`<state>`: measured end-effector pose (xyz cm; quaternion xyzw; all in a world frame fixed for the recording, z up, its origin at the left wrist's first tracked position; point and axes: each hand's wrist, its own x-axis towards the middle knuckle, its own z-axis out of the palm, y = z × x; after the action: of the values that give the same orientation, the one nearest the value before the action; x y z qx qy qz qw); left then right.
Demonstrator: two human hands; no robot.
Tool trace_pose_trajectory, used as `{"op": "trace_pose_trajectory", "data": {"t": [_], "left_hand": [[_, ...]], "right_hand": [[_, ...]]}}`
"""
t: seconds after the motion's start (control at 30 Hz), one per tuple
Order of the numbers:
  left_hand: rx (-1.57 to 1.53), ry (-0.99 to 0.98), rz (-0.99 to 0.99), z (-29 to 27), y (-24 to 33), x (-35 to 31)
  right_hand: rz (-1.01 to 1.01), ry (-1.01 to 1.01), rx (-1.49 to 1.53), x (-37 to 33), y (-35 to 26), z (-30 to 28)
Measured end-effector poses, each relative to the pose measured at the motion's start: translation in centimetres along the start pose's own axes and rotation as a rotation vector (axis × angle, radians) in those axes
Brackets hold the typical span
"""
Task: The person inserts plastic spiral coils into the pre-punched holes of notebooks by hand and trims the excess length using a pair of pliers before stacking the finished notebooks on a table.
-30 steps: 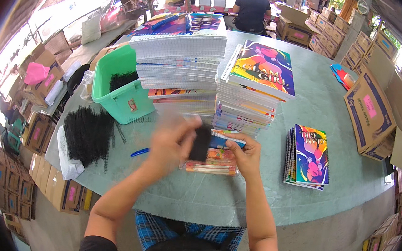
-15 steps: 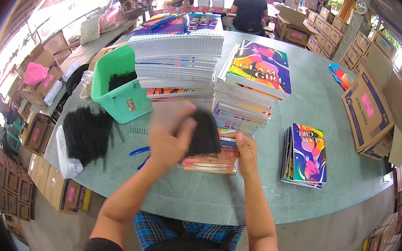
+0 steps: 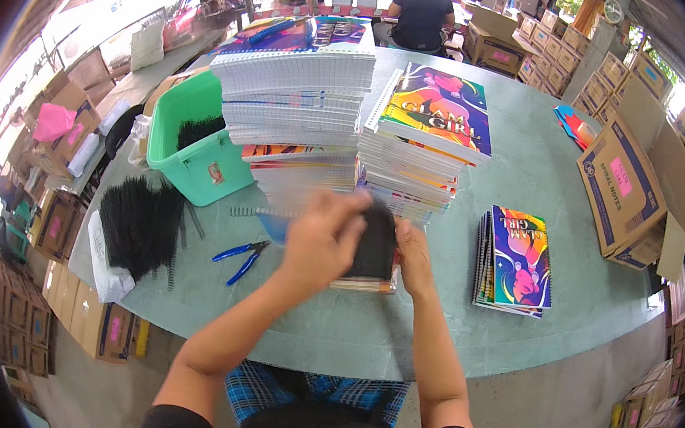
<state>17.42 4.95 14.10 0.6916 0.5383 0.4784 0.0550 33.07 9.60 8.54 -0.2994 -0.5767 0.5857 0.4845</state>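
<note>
In front of me a low stack of notebooks (image 3: 366, 285) lies on the table, partly covered by a flat black sheet (image 3: 374, 245). Motion smears my left hand (image 3: 320, 232), which is at the black sheet's left edge; its grip is unclear. My right hand (image 3: 414, 257) is closed at the right edge of a notebook, thumb up and fingers mostly hidden. Blue-handled cutting pliers (image 3: 241, 259) lie spread to the left, near a loose spiral coil (image 3: 251, 212). A tall stack of punched notebooks (image 3: 298, 116) and a shorter stack (image 3: 412, 167) stand behind my hands.
A green bin (image 3: 207, 178) containing black coils stands left, with a coil heap (image 3: 142, 225) before it. At right are a small pile of spiral notebooks (image 3: 521, 262) and an open carton (image 3: 626, 186). Another person (image 3: 422, 17) sits beyond the table (image 3: 462, 339).
The black sheet and my left hand have shifted right, over the notebook stack. The pliers now show fully. My right hand stays at the right edge, and the view has shifted slightly.
</note>
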Motion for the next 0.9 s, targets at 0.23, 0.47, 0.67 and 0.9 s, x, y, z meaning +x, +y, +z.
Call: {"op": "trace_pose_trajectory", "data": {"t": [0.23, 0.47, 0.67, 0.9], "left_hand": [[0.082, -0.389, 0.01, 5.3, -5.0, -11.8], [0.272, -0.094, 0.389, 1.7, -2.2, -4.1], [0.43, -0.309, 0.228, 0.0, -2.8, 0.3], [0.169, -0.218, 0.359, 3.8, -1.2, 1.1]], "right_hand": [[-0.17, 0.002, -0.07, 0.5, 1.0, 0.7], [-0.078, 0.046, -0.002, 0.9, 2.3, -1.1], [-0.219, 0.161, 0.118, 0.1, 1.4, 0.0], [-0.048, 0.164, -0.164, -0.6, 4.0, -2.1]]}}
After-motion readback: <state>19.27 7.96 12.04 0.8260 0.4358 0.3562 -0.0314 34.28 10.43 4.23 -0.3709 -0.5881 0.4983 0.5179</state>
